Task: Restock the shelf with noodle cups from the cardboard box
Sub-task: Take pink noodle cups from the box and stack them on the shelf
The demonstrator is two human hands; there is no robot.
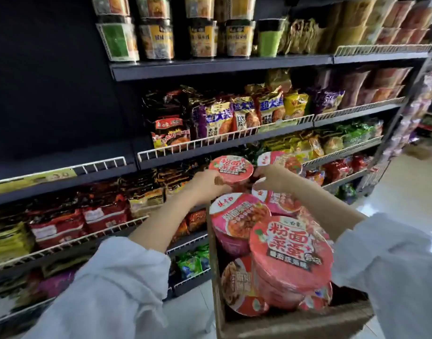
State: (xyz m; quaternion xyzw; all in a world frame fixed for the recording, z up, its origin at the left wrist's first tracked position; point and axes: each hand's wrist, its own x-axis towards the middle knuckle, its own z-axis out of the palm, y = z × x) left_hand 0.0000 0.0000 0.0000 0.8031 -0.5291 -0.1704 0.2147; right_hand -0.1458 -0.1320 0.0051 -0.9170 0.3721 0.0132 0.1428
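Pale sleeves reach out over the cardboard box, where several noodle cups are left to shelve. Her left hand grips one pink cup, lifted clear of the box near the shelf; her right hand curls round another. Plenty remains, I'd say.

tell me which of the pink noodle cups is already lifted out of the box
The cup at the far end, gripped by the left hand. It is raised in front of the shelf, while the other pink cups lie packed in the cardboard box.
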